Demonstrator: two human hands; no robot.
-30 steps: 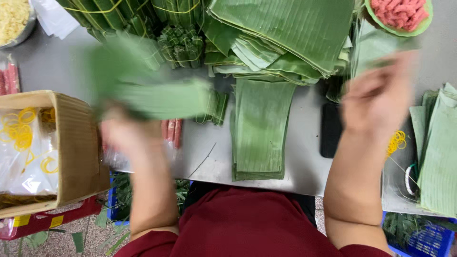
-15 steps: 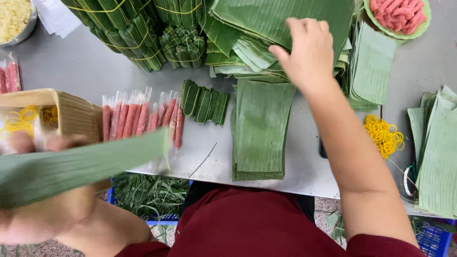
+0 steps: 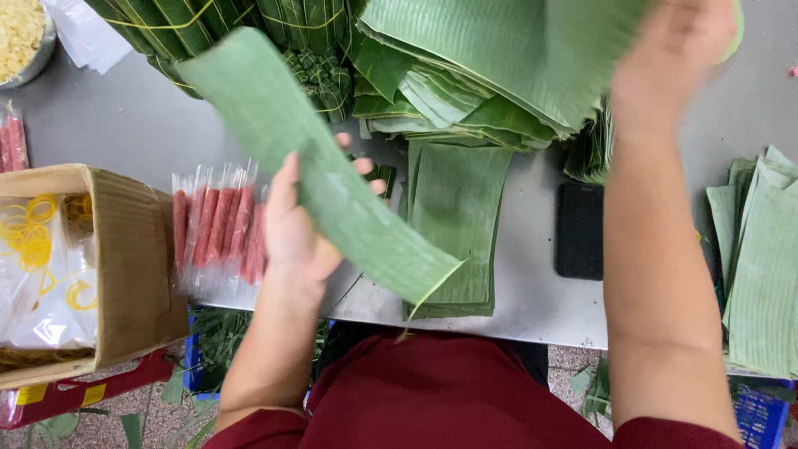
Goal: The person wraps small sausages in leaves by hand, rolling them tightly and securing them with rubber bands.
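**A:** Head view: what is held by the left hand (image 3: 295, 233)?

**B:** A long banana leaf strip (image 3: 312, 162) is gripped, fingers closed round its middle, and it is slanted above the bench's (image 3: 532, 303) front edge, over the packed red sausages (image 3: 218, 233).

**A:** And the right hand (image 3: 673, 54)?

**B:** It is blurred and laid on the big leaf pile (image 3: 507, 58) at the back edge; its grip cannot be told. A stack of cut leaves (image 3: 457, 229) is seen between the arms.

Bright even light; right hand (image 3: 677, 50) motion-blurred.
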